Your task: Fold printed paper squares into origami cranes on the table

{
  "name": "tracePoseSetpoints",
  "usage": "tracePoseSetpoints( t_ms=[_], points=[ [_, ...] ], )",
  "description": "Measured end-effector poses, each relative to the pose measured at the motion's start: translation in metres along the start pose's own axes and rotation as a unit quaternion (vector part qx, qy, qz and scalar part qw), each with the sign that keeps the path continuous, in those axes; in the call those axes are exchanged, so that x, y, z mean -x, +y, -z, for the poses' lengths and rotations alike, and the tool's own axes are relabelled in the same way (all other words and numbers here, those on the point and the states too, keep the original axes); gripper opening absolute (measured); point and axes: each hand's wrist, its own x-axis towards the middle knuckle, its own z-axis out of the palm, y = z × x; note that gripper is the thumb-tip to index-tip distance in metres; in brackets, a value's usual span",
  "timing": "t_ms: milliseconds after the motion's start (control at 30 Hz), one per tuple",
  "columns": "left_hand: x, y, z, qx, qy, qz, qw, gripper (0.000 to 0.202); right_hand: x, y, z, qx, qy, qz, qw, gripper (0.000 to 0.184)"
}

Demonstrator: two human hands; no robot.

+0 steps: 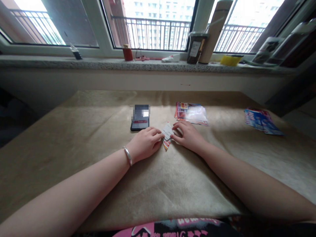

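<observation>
A small piece of folded paper, diamond-shaped with a white upper part and a printed red and yellow lower tip, lies on the table between my hands. My left hand has its fingers curled and holds the paper's left edge. On the opposite edge, my right hand pinches the paper between thumb and fingers. A phone with a lit screen lies just beyond my left hand. Past my right hand is a stack of colourful printed leaflets.
More printed leaflets lie fanned at the table's right side. A tan cover lies over the table. On the windowsill behind stand a dark lidded container, a cardboard tube, a red spool and a yellow item.
</observation>
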Motion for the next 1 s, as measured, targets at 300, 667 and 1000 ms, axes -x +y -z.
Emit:
tracePoseSetpoints(
  t_ms=[300,667,1000],
  points=[
    [0.001,-0.002,-0.001,-0.019,-0.015,-0.001,1.0,0.032,-0.002,0.006,-0.005,-0.006,-0.009,-0.002,1.0,0.037],
    [0.0,-0.003,-0.002,0.007,-0.01,0.006,1.0,0.032,-0.006,0.008,-0.006,-0.106,-0.001,0.027,0.994,0.009],
    [-0.002,-0.004,-0.002,0.064,-0.001,0.034,0.997,0.023,-0.007,0.013,-0.009,-0.115,-0.001,0.068,0.991,0.002]
  ],
)
